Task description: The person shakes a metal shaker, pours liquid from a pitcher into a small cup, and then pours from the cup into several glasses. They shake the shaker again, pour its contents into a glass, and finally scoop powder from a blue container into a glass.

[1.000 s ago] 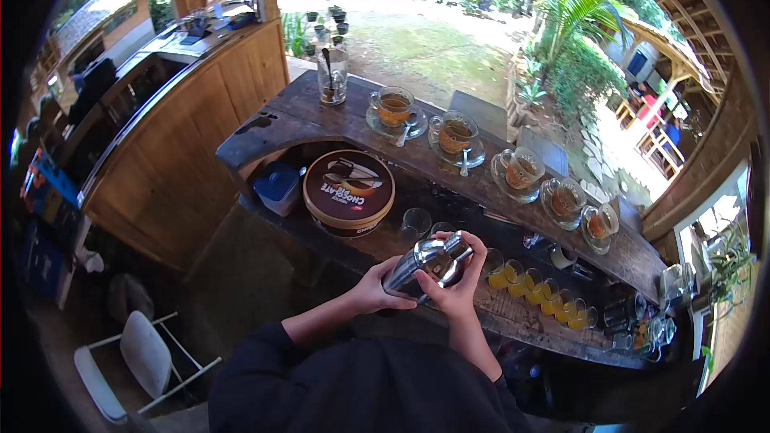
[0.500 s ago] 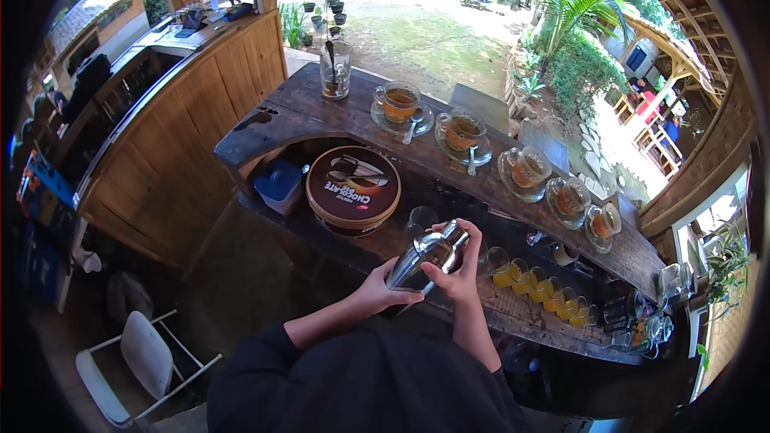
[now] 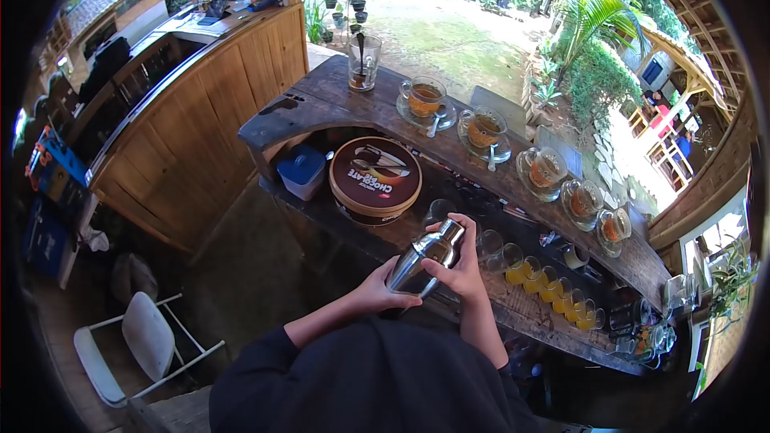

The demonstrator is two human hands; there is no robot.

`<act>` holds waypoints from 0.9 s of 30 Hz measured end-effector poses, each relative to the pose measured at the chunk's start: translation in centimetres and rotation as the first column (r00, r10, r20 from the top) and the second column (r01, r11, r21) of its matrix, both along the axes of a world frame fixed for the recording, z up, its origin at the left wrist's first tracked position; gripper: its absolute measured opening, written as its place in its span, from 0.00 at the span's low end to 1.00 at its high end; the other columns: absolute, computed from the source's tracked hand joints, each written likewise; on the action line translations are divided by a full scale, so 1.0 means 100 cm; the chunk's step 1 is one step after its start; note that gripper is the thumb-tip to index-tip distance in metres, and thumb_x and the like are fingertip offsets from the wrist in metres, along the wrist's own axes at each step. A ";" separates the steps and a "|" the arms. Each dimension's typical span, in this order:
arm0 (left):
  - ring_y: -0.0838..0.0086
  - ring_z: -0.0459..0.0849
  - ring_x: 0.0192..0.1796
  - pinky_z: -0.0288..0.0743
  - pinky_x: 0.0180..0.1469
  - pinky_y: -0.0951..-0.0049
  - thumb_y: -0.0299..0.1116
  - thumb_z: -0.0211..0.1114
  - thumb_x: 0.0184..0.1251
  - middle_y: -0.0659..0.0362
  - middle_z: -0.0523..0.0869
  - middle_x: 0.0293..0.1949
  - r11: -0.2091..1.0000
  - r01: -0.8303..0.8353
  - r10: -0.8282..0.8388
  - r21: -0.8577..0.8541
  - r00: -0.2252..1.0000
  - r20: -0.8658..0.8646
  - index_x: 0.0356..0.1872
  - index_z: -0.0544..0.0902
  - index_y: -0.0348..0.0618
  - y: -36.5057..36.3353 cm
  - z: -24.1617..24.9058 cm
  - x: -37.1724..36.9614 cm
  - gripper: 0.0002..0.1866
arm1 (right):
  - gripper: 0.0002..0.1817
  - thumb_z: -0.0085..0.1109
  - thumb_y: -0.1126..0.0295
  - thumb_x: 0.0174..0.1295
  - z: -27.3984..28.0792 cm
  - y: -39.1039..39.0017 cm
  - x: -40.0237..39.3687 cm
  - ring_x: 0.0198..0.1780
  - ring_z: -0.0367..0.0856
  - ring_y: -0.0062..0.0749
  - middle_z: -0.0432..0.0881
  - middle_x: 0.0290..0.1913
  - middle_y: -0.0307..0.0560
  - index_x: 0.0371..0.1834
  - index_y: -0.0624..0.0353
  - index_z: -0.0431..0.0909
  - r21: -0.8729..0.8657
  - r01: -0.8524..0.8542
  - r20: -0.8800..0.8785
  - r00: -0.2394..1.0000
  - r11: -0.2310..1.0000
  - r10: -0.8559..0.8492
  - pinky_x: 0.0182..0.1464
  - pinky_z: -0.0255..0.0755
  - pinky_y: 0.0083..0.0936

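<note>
Between my two hands is a shiny metal cocktail shaker [image 3: 417, 263], tilted with its capped top toward the upper right. My left hand [image 3: 377, 289] is closed around the lower end. My right hand [image 3: 464, 269] wraps the upper part, its thumb on the front and its fingers behind near the cap. Just beyond the shaker, an upright clear glass [image 3: 440, 210] stands on the lower shelf. A round brown chocolate tub [image 3: 375, 176] sits farther left on that shelf, apart from my hands.
Glass cups of tea [image 3: 423, 99] on saucers line the upper counter [image 3: 321, 104]. Several glasses of yellow-orange liquid [image 3: 552, 290] stand to the right on the lower shelf. A blue-lidded container [image 3: 301, 170] is beside the tub. A white folding chair [image 3: 149, 337] stands at lower left.
The view has shifted, so the counter and its things appear farther right. Both hands keep hold of the shaker, which has turned slightly more upright.
</note>
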State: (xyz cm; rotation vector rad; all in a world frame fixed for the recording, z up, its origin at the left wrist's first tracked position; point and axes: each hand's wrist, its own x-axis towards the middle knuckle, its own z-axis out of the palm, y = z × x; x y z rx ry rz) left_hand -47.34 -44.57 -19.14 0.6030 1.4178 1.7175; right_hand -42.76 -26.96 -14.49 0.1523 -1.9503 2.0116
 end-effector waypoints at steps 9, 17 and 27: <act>0.75 0.76 0.50 0.69 0.54 0.72 0.38 0.79 0.41 0.58 0.76 0.47 0.999 -0.030 0.029 0.045 0.999 0.035 0.56 0.68 0.40 -0.010 -0.002 0.004 0.40 | 0.45 0.72 0.74 0.42 -0.015 -0.018 0.003 0.52 0.73 0.35 0.69 0.51 0.53 0.61 0.55 0.51 -0.020 0.118 -0.232 0.965 0.993 -0.119 0.54 0.70 0.32; 0.74 0.75 0.52 0.67 0.57 0.72 0.40 0.78 0.42 0.57 0.76 0.48 0.999 0.013 -0.014 0.039 0.999 0.046 0.58 0.67 0.40 -0.005 -0.004 0.011 0.41 | 0.46 0.73 0.71 0.42 -0.012 0.003 0.017 0.52 0.74 0.38 0.70 0.52 0.54 0.61 0.54 0.51 0.076 0.011 -0.045 0.999 0.997 -0.008 0.55 0.70 0.33; 0.72 0.73 0.57 0.66 0.60 0.70 0.39 0.80 0.41 0.56 0.74 0.53 0.989 0.141 -0.145 -0.041 0.981 -0.131 0.62 0.63 0.38 -0.008 -0.007 0.012 0.47 | 0.45 0.73 0.72 0.41 -0.034 -0.005 0.041 0.55 0.72 0.40 0.69 0.51 0.54 0.61 0.54 0.51 -0.052 0.107 -0.171 0.979 0.993 -0.114 0.57 0.68 0.38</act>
